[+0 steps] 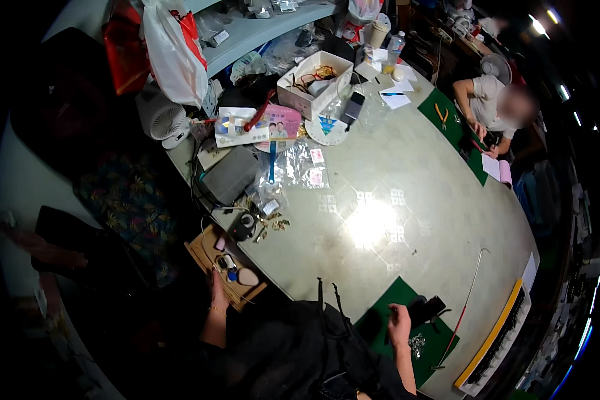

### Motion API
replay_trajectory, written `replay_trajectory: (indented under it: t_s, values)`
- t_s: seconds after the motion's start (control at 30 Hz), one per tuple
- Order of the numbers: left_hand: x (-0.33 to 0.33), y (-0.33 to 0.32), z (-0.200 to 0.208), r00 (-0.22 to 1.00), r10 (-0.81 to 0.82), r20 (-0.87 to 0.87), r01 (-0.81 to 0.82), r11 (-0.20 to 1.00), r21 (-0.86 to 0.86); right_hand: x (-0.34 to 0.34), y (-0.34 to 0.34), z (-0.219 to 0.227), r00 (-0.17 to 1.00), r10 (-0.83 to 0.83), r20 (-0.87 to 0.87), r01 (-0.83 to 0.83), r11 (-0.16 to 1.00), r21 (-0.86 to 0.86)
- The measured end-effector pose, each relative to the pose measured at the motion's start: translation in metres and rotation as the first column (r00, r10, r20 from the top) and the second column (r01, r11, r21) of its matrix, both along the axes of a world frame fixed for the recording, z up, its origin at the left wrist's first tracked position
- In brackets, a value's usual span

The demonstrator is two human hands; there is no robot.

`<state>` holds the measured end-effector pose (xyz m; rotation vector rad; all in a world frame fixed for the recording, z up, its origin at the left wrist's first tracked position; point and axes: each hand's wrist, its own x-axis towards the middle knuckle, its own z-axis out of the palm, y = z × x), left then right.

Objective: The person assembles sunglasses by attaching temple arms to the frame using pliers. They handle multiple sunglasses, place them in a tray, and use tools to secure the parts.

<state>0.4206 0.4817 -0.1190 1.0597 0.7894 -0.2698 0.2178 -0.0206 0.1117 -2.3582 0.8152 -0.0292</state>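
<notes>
R hand (399,323) above green mat (399,291), fingers bent, can't tell if gripping; silvery pile (417,346) just R of its wrist, blk item (431,307) just past. L hand (218,292) at open wooden drawer (200,253), grip unclear; pale rounded item (248,277) inside, to its R. Gold-col. pcs (281,225) on table (460,207) beyond L hand. Co-worker (488,100) well beyond R hand, nr. orange pliers (441,117).

The pink card (291,122) on the tabletop (293,250) bears a line of characters above its picture. Pink-and-white labels (317,156) on clear plastic bags (299,167) carry print too small to read, as does the white tag (271,207) nearby. A blue triangle (327,125) marks a white rounded sheet (341,137).
</notes>
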Motion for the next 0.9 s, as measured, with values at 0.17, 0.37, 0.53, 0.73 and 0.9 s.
replay_trajectory:
  t_s: [0.17, 0.37, 0.53, 0.73, 0.9]
  values:
    - [0.016, -0.069, 0.048, 0.956, -0.138, -0.259, 0.158, 0.986, 0.060, 0.130, 0.001, -0.044, 0.970, 0.239, -0.038, -0.239, 0.971, -0.006]
    - [0.114, -0.067, 0.094, 0.046, -0.891, -0.452, 0.974, 0.140, -0.176, 0.268, -0.020, -0.084, 0.951, 0.306, -0.035, -0.308, 0.947, -0.097]
    - [0.268, -0.150, 0.284, 0.024, -0.983, 0.179, 0.980, 0.059, 0.191, 0.322, -0.031, -0.118, 0.999, 0.019, 0.039, -0.017, 0.999, -0.050]
    - [0.504, -0.297, 0.290, 0.499, -0.709, 0.498, 0.618, 0.694, 0.369, 0.313, -0.011, -0.145, 0.983, 0.050, 0.178, 0.017, 0.934, -0.357]
    - [0.738, -0.317, 0.174, 0.720, -0.608, 0.336, 0.203, 0.647, 0.735, 0.312, -0.013, -0.145, 0.987, 0.110, 0.116, -0.071, 0.952, -0.298]
